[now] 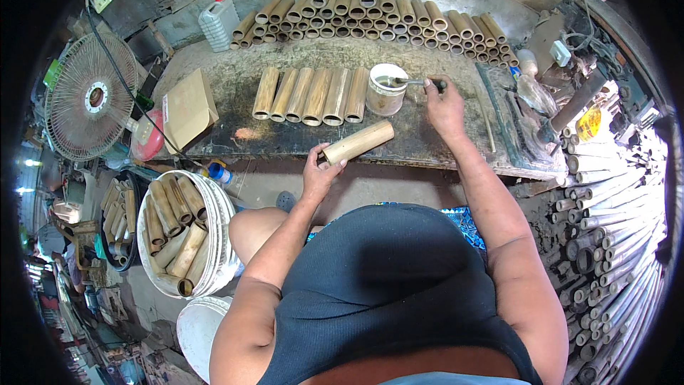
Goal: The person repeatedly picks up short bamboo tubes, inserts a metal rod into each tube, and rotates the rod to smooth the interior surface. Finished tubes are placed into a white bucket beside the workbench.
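Note:
My left hand (323,172) is closed around one end of a cut bamboo tube (362,140), tilted up to the right in front of the bench edge. In my right hand (445,108) is a slim dark-handled tool (413,82). Its far end dips into the mouth of a white tub (385,102), so its tip is hidden. The tub has stained sides and stands on the bench. Just left of it, several bamboo tubes (316,96) lie side by side in a row, with their open ends facing me.
More tubes (367,14) are stacked along the wall behind the wooden bench (228,85). A translucent jug (219,25), cardboard piece (189,108) and fan (92,93) are at left. A white bucket (229,242) of tubes stands below. Long poles (616,235) are piled at right.

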A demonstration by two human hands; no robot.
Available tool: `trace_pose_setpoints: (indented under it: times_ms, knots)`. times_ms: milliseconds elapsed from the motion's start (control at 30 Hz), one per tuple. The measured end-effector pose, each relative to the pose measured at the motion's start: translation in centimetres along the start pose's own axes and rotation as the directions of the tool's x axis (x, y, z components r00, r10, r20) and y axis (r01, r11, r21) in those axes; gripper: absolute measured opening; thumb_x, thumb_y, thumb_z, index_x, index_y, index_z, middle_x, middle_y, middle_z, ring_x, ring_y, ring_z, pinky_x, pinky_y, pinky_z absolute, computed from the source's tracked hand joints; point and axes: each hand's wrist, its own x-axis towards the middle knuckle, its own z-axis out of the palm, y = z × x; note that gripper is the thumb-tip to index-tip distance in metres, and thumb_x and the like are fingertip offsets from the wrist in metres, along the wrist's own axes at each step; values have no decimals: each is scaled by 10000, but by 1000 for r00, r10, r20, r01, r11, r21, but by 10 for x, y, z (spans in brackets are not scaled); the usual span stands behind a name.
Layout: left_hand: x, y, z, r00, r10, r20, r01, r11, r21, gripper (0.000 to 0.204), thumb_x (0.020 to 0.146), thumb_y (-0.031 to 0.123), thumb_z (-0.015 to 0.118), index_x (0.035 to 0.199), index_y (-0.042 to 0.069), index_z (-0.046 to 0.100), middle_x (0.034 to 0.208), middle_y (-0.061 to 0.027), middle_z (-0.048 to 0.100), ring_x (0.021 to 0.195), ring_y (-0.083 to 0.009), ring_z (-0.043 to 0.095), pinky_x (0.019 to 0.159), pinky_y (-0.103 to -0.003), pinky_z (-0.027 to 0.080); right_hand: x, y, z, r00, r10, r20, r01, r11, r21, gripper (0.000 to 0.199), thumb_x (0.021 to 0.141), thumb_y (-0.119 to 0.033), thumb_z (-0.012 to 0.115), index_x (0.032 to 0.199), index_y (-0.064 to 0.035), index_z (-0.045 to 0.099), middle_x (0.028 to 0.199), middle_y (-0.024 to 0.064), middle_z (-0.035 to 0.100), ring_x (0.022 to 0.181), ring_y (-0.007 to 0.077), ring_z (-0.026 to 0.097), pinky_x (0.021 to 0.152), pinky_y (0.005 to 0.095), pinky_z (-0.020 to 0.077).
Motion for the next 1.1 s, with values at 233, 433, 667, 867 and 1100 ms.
trace_pose_setpoints:
  times_ms: [233, 433, 667, 867, 1100]
  knots:
    - [0, -3, 1, 1000, -7, 11, 7, 998, 68, 678, 833, -24, 791, 1399, 43, 424, 1166, -119, 636, 932, -151, 674, 770, -270, 563, -21, 10, -10, 984, -175, -5, 175, 985, 0, 214, 964, -183, 681, 1140, -62, 686, 970, 158, 725, 917, 277, 696, 835, 371, 530]
    - [1, -7, 3, 999, 46, 6, -47, 994, 101, 689, 830, -14, 801, 1406, 34, 426, 1180, -124, 646, 957, -148, 683, 800, -256, 549, -52, -12, -34, 995, -53, 82, 25, 951, 309, 226, 992, -148, 641, 1187, -37, 664, 982, 126, 739, 954, 196, 693, 899, 322, 508]
    - [6, -9, 0, 999, 48, 12, -49, 995, 84, 696, 838, 10, 806, 1415, 13, 418, 1196, -132, 639, 1013, -167, 683, 845, -275, 554, -100, -33, -36, 916, 108, 385, -318, 781, 538, 215, 1037, -190, 608, 1136, -3, 647, 894, 59, 708, 843, 96, 635, 813, 249, 484]
    - [6, -8, -1, 1000, -6, 8, 5, 994, 108, 696, 836, 0, 804, 1415, 26, 420, 1138, -114, 650, 911, -113, 660, 767, -245, 547, -106, -33, -19, 899, 151, 410, -356, 797, 488, 218, 1052, -166, 575, 1156, 14, 641, 909, 62, 708, 874, 105, 636, 850, 259, 489]
    - [7, -8, -1, 999, -32, 16, 31, 996, 80, 685, 847, -42, 773, 1422, 21, 406, 1206, -136, 620, 973, -163, 677, 822, -283, 576, -106, -35, -16, 883, 156, 443, -364, 824, 435, 225, 1052, -168, 579, 1167, 18, 632, 925, 68, 709, 880, 106, 642, 842, 260, 499]
